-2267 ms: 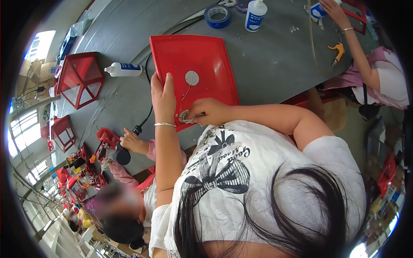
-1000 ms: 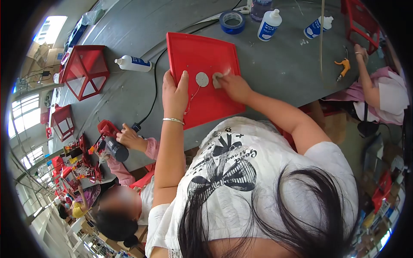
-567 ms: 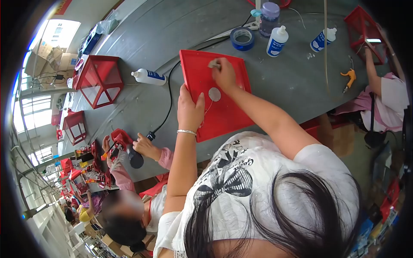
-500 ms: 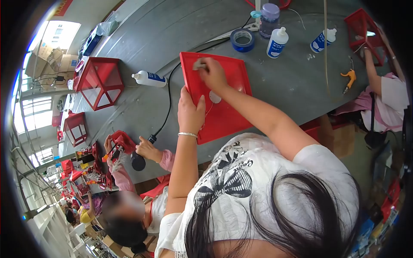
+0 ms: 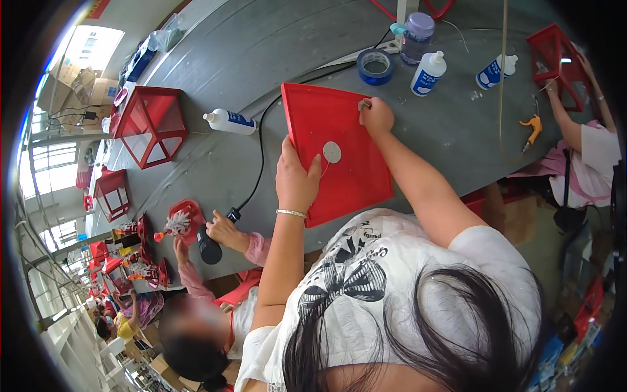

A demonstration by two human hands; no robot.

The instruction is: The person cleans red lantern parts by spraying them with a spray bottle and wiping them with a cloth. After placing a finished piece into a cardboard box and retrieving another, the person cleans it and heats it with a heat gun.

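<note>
A red rectangular panel (image 5: 353, 179) with a raised rim lies tilted in front of me. A round whitish disc (image 5: 332, 152) with a thin wire sits near its middle. My left hand (image 5: 297, 175) grips the panel's left edge, thumb on the inner face and fingers mostly hidden behind the rim. At the far right corner, my right hand (image 5: 379, 117) pinches a small crumpled grey-brown piece (image 5: 362, 111) against the rim. Whether that piece is cloth or sandpaper I cannot tell.
Beyond the panel stand blue tape (image 5: 375, 67), a white bottle (image 5: 428, 73) and a purple-lidded jar (image 5: 416, 42). Another bottle (image 5: 230, 121) and a red lantern frame (image 5: 151, 125) are leftward. A co-worker's hand (image 5: 225, 232) holds a black tool (image 5: 209, 248). An orange air gun (image 5: 532, 130) lies right.
My right hand has moved the small piece from the panel's far left area to its far right corner. The panel has shifted slightly right. A co-worker's red part at left has turned.
</note>
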